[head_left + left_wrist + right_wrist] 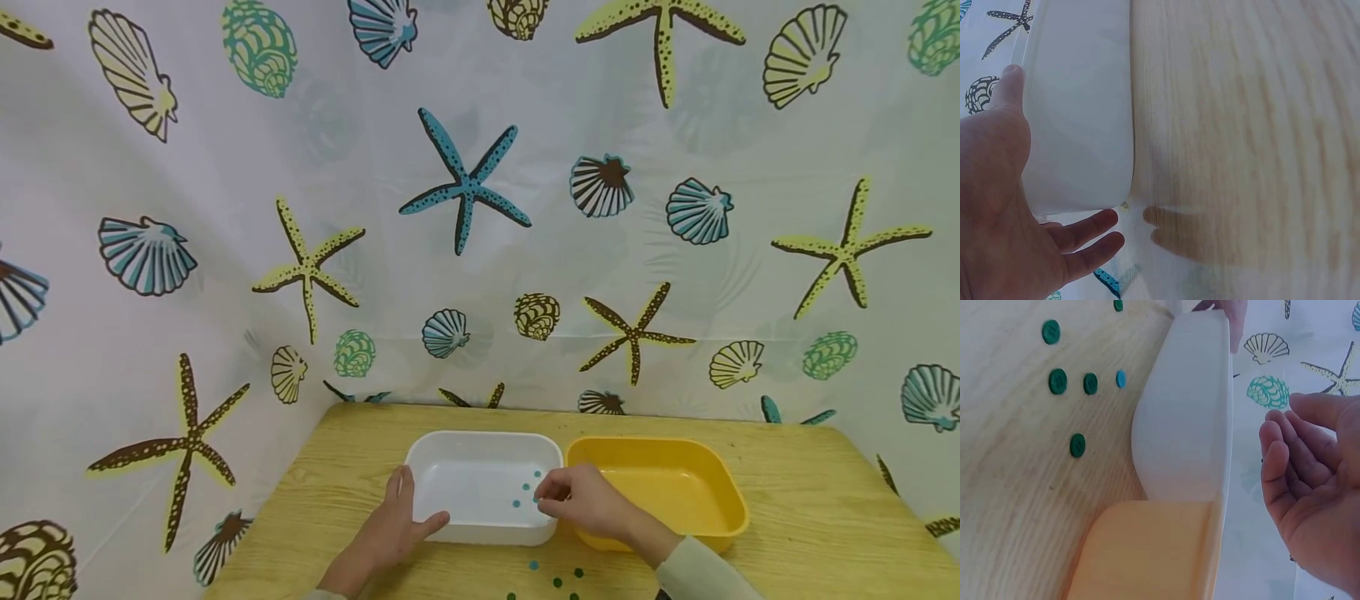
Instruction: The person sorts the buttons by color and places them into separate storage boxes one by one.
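Note:
My left hand (pixel 390 523) rests at the near left corner of a white plastic tub (pixel 480 533), its thumb over the front rim and its fingers along the left side. In the left wrist view the thumb lies at the rim and two extended fingers show below the tub's end. Over the tub's right end is my right hand (pixel 581 500), thumb and forefinger tips together at a small blue button (pixel 536 500). The right wrist view shows that hand's other fingers curled, with the button hidden. Several blue buttons (pixel 527 487) lie on the tub's floor near those fingertips.
A yellow tub (pixel 731 500) stands directly right of the white one. On the wooden table (pixel 352 467) in front are several green buttons (pixel 1057 381) and a blue one (pixel 1120 379). A white curtain (pixel 360 167) printed with shells and starfish surrounds the table's back and sides.

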A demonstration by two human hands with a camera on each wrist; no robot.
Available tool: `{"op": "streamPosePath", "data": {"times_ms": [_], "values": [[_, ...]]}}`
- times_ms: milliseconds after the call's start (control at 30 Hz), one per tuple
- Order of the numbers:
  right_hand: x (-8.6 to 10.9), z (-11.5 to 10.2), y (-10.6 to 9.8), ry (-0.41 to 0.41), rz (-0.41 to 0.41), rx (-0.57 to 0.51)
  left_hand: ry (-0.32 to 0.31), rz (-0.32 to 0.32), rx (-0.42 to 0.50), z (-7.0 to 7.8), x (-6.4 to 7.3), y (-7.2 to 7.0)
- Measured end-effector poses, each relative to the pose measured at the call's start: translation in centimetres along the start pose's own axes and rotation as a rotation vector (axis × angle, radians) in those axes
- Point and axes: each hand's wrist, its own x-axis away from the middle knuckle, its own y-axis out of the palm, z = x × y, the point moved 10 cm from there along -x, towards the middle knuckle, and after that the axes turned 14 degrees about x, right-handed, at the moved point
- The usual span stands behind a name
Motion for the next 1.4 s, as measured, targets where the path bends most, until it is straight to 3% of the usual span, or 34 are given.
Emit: {"op": "streamPosePath", "data": {"times_ms": [533, 900, 1167, 1400], "values": [[2.3, -0.5, 3.0, -0.058, -0.073, -0.009, 0.021, 0.010, 0.000, 0.2, 0.0, -0.1], [2.6, -0.2, 5.3, -0.174, -0.115, 0.182, 0.028, 0.016, 0.003, 0.1, -0.1, -0.1], [2.4, 0.5, 6.3, -0.103, -0.161, 0.243, 0.011, 0.003, 0.015, 0.0, -0.1, 0.1], [2.0, 0.8, 7.1, -0.125, -0.159, 0.345, 0.007, -0.001, 0.021, 0.1, 0.0, 0.0]]}}
